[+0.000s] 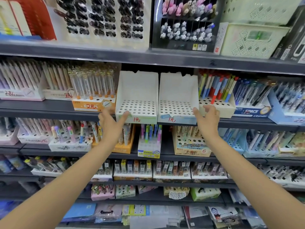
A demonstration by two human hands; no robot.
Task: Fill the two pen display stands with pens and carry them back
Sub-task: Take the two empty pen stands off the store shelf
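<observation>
From the head view, two white pen display stands sit side by side on the grey shelf (49,105) at about the middle of its front edge. The left stand (137,90) and the right stand (179,91) touch along their inner walls, and both show only bare perforated trays with no pens in the holes. Each carries a red handwritten price mark on its front lip.

The left hand (112,124) reaches up to the front left corner of the left stand, fingers spread and fairly straight; the thumb tip lies against the stand's front lip and the other fingertips reach toward its left wall, gripping nothing. The right hand (208,120) is raised at the front right corner of the right stand, fingers loosely curved and apart, the thumb near the stand's right wall; whether it touches is unclear. It holds nothing.

Just left of the empty pair stands an orange box of clear pens (93,95); just right, a cream stand with red and blue pens (216,96). Lower shelves hold more pen boxes, and a pale green basket (250,40) sits on the shelf above, toward its right end.
</observation>
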